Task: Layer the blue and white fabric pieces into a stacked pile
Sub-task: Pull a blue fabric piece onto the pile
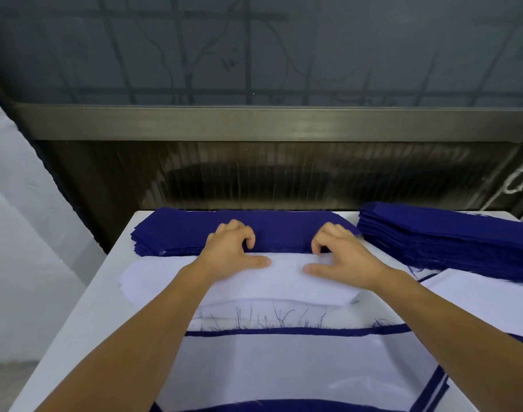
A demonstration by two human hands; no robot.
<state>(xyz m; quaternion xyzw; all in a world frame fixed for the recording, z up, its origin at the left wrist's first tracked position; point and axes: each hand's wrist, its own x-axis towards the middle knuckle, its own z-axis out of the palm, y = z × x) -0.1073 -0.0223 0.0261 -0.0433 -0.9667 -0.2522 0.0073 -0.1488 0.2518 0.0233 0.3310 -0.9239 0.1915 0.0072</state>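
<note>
**A:** Both hands are out over the far side of the table (84,292). The left hand (230,248) and right hand (343,251) sit side by side, fingers curled down onto the near edge of the blue stack (239,230), thumbs stretched flat on the white stack (278,281) just in front of it.

**B:** Gripping anything?

**A:** Looks like the fingertips are working at the top blue piece, pinching or peeling its edge. I can't tell whether a layer is truly caught yet.

**B:** So which step is this?

**A:** I'd say picking a blue piece to lay onto the layered pile (298,367) nearest the body, where blue edges peek out between white sheets. The next move needs one single layer separated, then lifted evenly by both hands so it lands square.

**B:** How do the pieces lie?

**A:** Long axis runs left to right across the table, both stacks parallel, touching along that edge. A second blue stack (447,236) sits to the right, angled slightly, long side pointing away to the far left.
</note>
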